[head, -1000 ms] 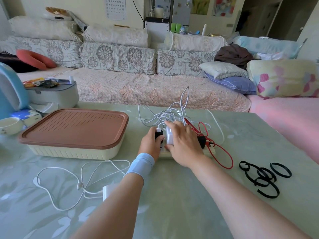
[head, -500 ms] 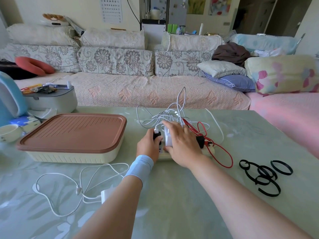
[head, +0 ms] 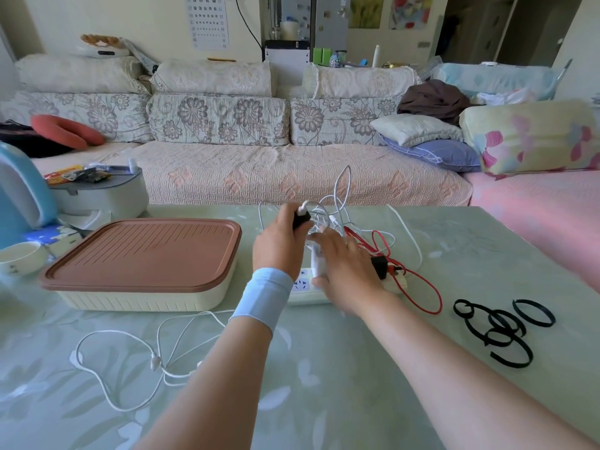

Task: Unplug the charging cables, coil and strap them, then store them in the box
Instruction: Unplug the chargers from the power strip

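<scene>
A white power strip (head: 303,289) lies mid-table under a tangle of white cables (head: 337,203) and a red cable (head: 425,287). My left hand (head: 279,245) grips a black charger plug (head: 301,218), lifted clear above the strip. My right hand (head: 345,271) rests on the strip, its fingers around a white charger (head: 316,261) standing in a socket. Another black plug (head: 380,266) sits in the strip to the right. The cream storage box (head: 146,295) with a brown lid (head: 146,251) stands at the left, closed. Several black straps (head: 500,329) lie at the right.
A loose white cable with its adapter (head: 143,358) lies in front of the box. A white bowl (head: 19,258), a blue appliance (head: 19,190) and a grey container (head: 100,193) crowd the far left. A sofa (head: 259,177) runs behind the table.
My left hand has pulled the black plug up out of the power strip and lifted it. My right hand stayed on the strip at the white charger.
</scene>
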